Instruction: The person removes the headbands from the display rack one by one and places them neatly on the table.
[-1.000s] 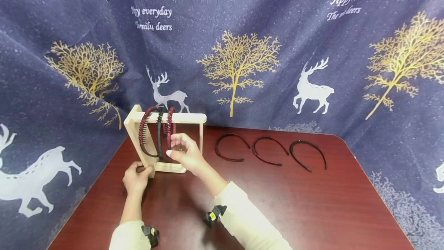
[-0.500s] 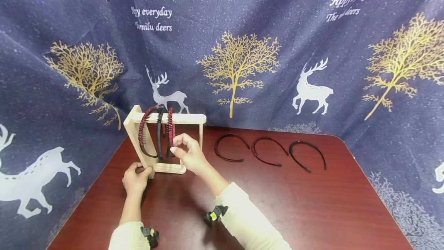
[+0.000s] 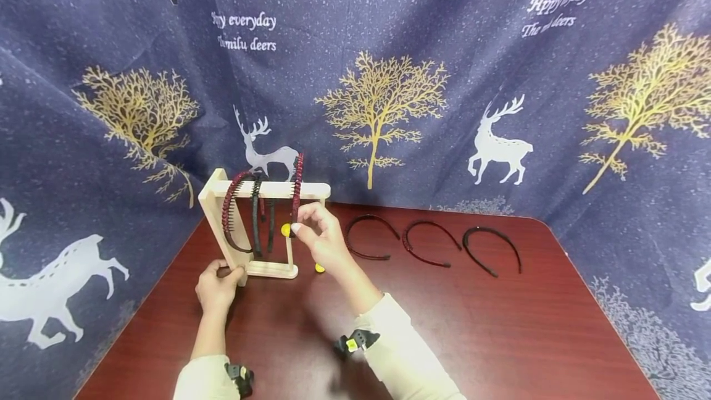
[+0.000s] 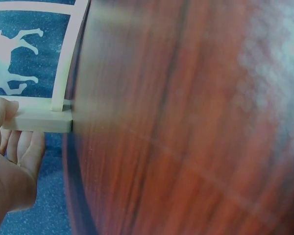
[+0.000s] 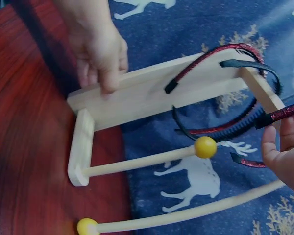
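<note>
Wooden stand (image 3: 218,227): my landmark, upright on the counter (image 3: 472,332), its top bar (image 3: 278,189) reaching out to the right of its board.
Left hand (image 3: 218,287): I had it clamped on the stand's board at the foot, thumb on one face and fingers on the other.
Right hand (image 3: 324,241): thumb and fingertips were together on the lower end of the held headband, near the stand's bar end.
Held headband (image 3: 297,190): red, almost edge-on, it crossed in front of the stand's bar close to the free end, arch top above the wood; I could not tell how its far leg lay.
Hanging bands: a dark red band (image 3: 226,212) and a black band (image 3: 255,218) hung from the stand's bar, nearer the board.
Yellow knobs: one (image 3: 286,230) topped the rod from the stand's base, just beside the held end; the other (image 3: 320,268) ended the rod below the bar.
Counter bands: three more lay right of the stand, well apart from it.
Bar-end handling: I judged it best to move the band in line with the bar, arch high so the teeth cleared the wood, tip away from the knob, pinch light, left hand firm against any tug.
</note>
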A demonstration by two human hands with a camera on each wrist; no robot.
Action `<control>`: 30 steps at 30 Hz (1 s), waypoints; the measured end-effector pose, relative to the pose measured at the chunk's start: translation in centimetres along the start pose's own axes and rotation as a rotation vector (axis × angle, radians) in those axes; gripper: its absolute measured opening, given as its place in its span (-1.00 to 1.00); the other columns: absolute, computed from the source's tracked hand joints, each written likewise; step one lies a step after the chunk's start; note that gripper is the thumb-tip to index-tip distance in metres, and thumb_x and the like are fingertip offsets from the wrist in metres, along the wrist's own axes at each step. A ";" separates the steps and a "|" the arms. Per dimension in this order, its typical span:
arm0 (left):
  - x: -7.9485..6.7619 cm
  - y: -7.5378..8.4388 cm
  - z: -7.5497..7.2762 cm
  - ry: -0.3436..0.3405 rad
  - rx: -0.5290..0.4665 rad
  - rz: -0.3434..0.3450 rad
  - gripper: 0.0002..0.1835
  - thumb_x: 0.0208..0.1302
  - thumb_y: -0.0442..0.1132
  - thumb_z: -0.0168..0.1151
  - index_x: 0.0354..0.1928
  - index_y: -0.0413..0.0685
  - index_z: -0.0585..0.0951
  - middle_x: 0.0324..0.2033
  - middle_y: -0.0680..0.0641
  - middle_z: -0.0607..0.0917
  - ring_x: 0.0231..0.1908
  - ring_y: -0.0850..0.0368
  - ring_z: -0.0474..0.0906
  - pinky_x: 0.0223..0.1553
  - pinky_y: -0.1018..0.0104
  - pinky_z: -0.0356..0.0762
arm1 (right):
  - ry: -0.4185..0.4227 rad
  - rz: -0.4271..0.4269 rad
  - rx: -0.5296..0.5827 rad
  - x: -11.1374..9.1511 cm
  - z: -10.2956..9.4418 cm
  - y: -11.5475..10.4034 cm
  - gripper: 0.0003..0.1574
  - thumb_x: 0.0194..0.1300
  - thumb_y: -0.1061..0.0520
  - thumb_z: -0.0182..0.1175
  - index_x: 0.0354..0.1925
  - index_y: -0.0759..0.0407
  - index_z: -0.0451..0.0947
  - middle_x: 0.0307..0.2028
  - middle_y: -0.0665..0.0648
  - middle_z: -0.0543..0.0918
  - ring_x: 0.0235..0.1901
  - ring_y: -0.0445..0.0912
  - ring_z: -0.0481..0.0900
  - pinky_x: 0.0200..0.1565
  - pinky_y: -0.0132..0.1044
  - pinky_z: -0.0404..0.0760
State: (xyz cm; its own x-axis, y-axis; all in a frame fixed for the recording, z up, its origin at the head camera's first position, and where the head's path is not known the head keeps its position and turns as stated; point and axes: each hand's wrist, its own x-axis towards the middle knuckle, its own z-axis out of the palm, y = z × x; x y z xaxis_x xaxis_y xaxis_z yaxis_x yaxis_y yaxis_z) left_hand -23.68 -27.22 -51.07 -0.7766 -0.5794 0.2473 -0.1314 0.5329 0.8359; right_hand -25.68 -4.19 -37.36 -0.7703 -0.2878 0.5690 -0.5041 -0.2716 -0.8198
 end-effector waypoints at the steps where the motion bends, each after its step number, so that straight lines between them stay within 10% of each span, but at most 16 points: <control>1: 0.0 0.0 0.0 0.001 -0.001 0.001 -0.77 -0.05 -0.22 0.36 -0.33 -0.17 0.60 -0.36 -0.22 0.69 -0.19 -0.21 0.51 -0.13 -0.03 0.27 | 0.007 -0.008 0.006 0.0 -0.3 0.3 -0.84 0.12 0.48 0.08 -0.27 0.42 0.37 -0.45 0.10 0.44 -0.42 -0.13 0.39 -0.33 -0.37 0.37; 30: 0.0 0.2 0.0 -0.014 -0.003 -0.024 -0.73 -0.04 -0.20 0.36 -0.30 -0.19 0.60 -0.33 -0.24 0.68 -0.16 -0.22 0.48 -0.09 -0.03 0.25 | 0.139 -0.038 0.016 -2.4 -5.0 -0.1 -0.87 0.13 0.49 0.09 -0.30 0.48 0.35 -0.40 0.02 0.46 -0.40 -0.13 0.36 -0.35 -0.38 0.34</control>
State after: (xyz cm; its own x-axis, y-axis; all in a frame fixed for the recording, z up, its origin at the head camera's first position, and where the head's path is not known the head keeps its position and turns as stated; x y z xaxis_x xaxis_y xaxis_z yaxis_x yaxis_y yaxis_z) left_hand -23.70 -27.14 -50.86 -0.7820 -0.5833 0.2199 -0.1482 0.5167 0.8432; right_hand -25.70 1.09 -38.95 -0.7982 -0.1473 0.5841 -0.5281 -0.2952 -0.7962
